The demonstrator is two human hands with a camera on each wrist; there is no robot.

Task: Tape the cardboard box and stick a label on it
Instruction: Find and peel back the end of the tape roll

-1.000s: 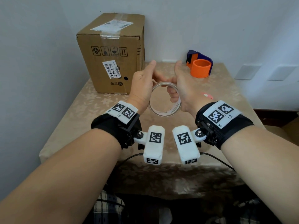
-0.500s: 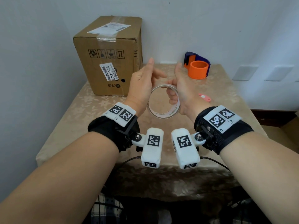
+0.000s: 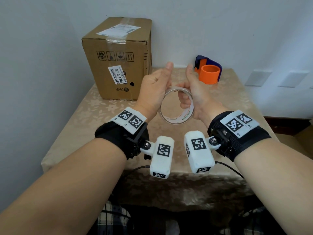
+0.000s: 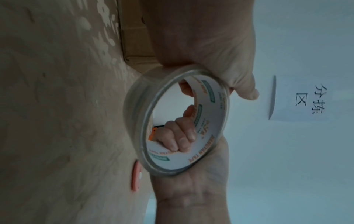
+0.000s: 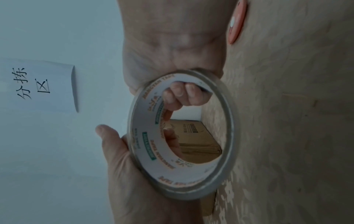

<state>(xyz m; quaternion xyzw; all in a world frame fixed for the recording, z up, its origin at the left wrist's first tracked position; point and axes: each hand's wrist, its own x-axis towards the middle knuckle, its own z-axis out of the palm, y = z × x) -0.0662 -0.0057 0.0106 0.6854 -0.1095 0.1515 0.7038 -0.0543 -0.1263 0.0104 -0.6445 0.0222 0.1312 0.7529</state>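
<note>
A roll of clear tape (image 3: 176, 120) with a white printed core hangs above the table between both hands. My right hand (image 3: 194, 97) grips it with the fingers (image 4: 182, 136) hooked through the hole and the thumb up. My left hand (image 3: 155, 92) holds the opposite side of the rim with curled fingers, its thumb (image 5: 103, 130) raised beside the roll (image 5: 191, 174). The brown cardboard box (image 3: 118, 56) stands at the back left of the table, apart from both hands. It has clear tape over its top seam, a white label on top and a sticker on the front.
An orange and blue tape dispenser (image 3: 209, 71) sits at the back of the table (image 3: 101, 116), right of the box. A small flat pink item (image 4: 136, 177) lies on the beige cloth below my right wrist. Walls close off the left and back.
My left hand's fingers, stretched out before, have curled onto the roll's rim. The roll stays between both hands, still gripped by the right.
</note>
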